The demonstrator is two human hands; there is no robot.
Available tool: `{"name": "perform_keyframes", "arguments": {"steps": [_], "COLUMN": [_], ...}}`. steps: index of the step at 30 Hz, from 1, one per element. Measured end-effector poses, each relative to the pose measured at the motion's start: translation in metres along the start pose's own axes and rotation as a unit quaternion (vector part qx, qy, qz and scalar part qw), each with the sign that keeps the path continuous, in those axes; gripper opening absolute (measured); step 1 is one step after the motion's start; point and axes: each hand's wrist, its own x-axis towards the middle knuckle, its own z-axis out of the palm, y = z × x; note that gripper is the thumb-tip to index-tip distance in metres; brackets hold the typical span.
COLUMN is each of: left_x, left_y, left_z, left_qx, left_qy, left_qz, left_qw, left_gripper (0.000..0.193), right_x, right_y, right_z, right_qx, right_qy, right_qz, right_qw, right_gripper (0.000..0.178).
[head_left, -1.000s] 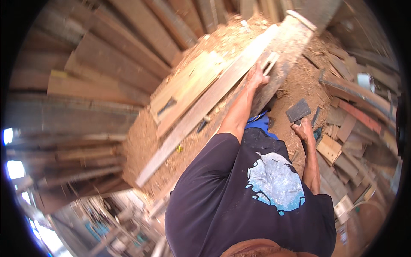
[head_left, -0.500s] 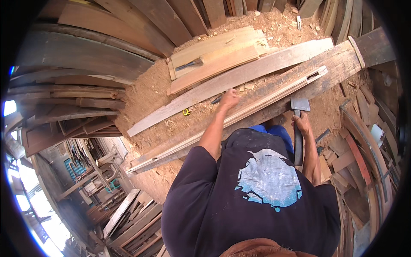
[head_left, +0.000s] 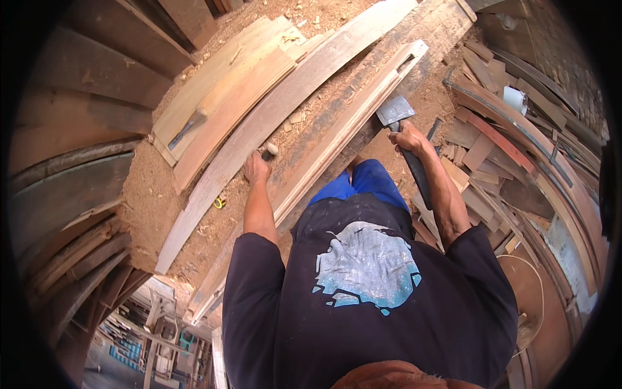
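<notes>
My right hand (head_left: 408, 137) grips a hatchet (head_left: 395, 111) just below its broad grey metal head; the long dark handle slants back along my forearm. My left hand (head_left: 258, 167) is closed on a short tool with a pale rounded end (head_left: 271, 148), which looks like a chisel; its blade is hidden. This hand is over the edge of a long greyish plank (head_left: 227, 152). Between my hands runs a narrow grooved wooden rail (head_left: 337, 133) with a slot near its far end, lying on a thick, worn beam (head_left: 440, 29).
Pale boards (head_left: 220, 97) lie on the left, with a brush-like tool (head_left: 186, 128) on top. A yellow ring-shaped item (head_left: 219, 203) rests in sawdust beside the plank. Offcuts (head_left: 483, 152) are heaped at right, and timber (head_left: 78, 129) is stacked at left.
My left hand has reached left and closed on the tool lying there. The hatchet stays in my right hand, now tilted more. The whole view has turned and shifted.
</notes>
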Motion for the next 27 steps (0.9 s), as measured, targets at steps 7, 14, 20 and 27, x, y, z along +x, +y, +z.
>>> {"name": "perform_keyframes", "arguments": {"steps": [7, 14, 20, 27], "left_x": [-0.008, -0.018, -0.043, 0.006], "left_y": [0.026, 0.178, 0.366, 0.442], "left_z": [-0.046, -0.125, -0.174, -0.126], "left_qx": [-0.096, -0.18, -0.124, 0.135], "left_qy": [0.032, 0.18, 0.019, -0.02], "left_qz": [0.093, 0.29, 0.355, 0.377], "left_qw": [0.99, 0.922, 0.927, 0.916], "left_gripper": [0.05, 0.041, 0.048, 0.036], "right_x": [-0.002, 0.018, 0.03, -0.062], "right_y": [-0.009, 0.01, 0.052, 0.113], "right_z": [0.004, -0.001, -0.008, -0.071], "right_qx": [0.026, -0.034, 0.029, 0.185], "right_qy": [-0.001, -0.015, -0.049, 0.028], "right_qz": [0.004, -0.029, -0.125, -0.226], "right_qw": [1.0, 0.999, 0.991, 0.956], "right_gripper": [0.023, 0.022, 0.029, 0.026]}}
